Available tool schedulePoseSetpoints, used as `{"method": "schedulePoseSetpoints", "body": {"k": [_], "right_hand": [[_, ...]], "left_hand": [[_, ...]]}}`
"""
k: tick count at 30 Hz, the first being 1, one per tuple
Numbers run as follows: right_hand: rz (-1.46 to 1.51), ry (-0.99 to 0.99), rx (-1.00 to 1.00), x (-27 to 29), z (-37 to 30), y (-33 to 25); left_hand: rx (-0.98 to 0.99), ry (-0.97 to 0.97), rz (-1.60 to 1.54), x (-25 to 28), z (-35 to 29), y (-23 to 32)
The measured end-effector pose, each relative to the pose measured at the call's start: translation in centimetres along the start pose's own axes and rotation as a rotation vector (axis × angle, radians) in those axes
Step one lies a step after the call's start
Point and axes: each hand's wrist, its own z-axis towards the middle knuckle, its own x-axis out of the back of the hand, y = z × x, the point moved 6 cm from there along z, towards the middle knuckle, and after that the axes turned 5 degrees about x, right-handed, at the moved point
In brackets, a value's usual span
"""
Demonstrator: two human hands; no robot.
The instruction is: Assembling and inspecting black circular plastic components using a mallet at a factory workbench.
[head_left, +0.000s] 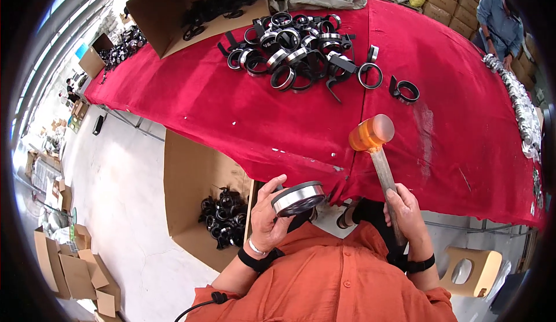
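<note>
My left hand (267,216) grips a round black part with a shiny silver band (299,199), held up in front of my body near the table's front edge. Its fingers wrap round the part's left side. In my right hand (406,213) is a mallet (382,165), held by its wooden handle with the orange, translucent head upward over the red cloth. Mallet and ring part are apart. Farther back lies a pile of similar black and silver ring parts (295,50). Two single rings, one ring (370,75) and another ring (408,91), lie to the right of the pile.
A red cloth (278,119) covers the table. At the back left a cardboard box (162,21) holds black parts. Another carton (185,177) with ring parts stands low at my left. A yellowish stool (483,270) is at lower right. Another person (499,24) works at the far right.
</note>
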Motion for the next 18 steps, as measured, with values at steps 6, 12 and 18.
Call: {"method": "schedulePoseSetpoints", "body": {"k": [6,12,18], "right_hand": [[0.021,0.004,-0.018,0.1,0.2,0.2],[-0.052,0.021,-0.017,0.1,-0.1,-0.1],[0.121,-0.091,-0.019,-1.4,-0.2,-2.5]], "left_hand": [[0.210,0.031,-0.330,-0.6,-1.8,-2.8],[0.454,-0.015,-0.515,-2.5,-0.4,-3.9],[0.708,-0.099,-0.552,-5.6,-0.1,-8.9]]}}
